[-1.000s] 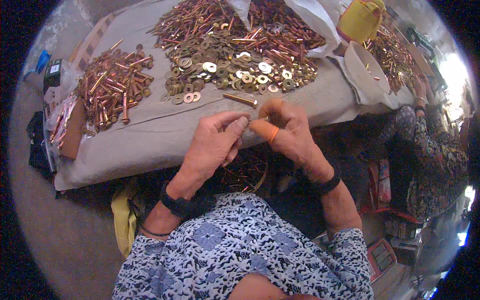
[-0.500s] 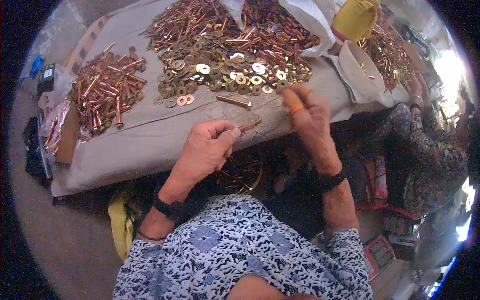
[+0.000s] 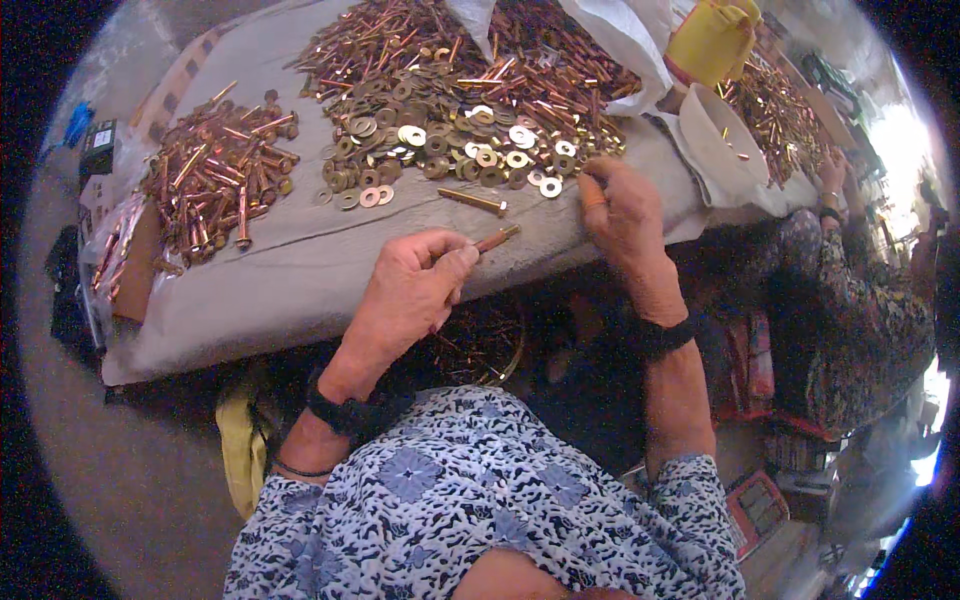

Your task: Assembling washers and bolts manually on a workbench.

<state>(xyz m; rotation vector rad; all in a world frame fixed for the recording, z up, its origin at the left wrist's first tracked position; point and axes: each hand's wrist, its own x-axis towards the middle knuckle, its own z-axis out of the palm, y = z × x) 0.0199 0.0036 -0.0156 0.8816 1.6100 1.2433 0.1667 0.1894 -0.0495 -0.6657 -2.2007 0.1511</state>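
Between thumb and fingers, my left hand (image 3: 412, 282) grips an anchor bolt (image 3: 498, 238) with a copper-toned sleeve; its threaded tip points up and to the right. At the right front edge of a pile of flat washers (image 3: 405, 125) and small brass-coloured nuts (image 3: 597, 132), my right hand (image 3: 628, 215) has its fingers curled together. Something orange wraps one of its fingers. Whatever those fingertips pinch is hidden. A single gold hex bolt (image 3: 472, 202) lies on the cloth-covered table (image 3: 300, 285) between the washers and my left hand.
To the left is a heap of bolts (image 3: 215, 170) beside a cardboard box (image 3: 135, 275). More bolts (image 3: 400, 35) fill the back. On the right stand a white bowl (image 3: 700, 130) and a yellow container (image 3: 712, 45). Another person's hand (image 3: 832, 170) works at a far-right pile.
My right hand, blurred before, is now sharper, slightly farther right and more curled at the nuts. The left hand keeps its hold on the anchor bolt, which tilts up a little more.
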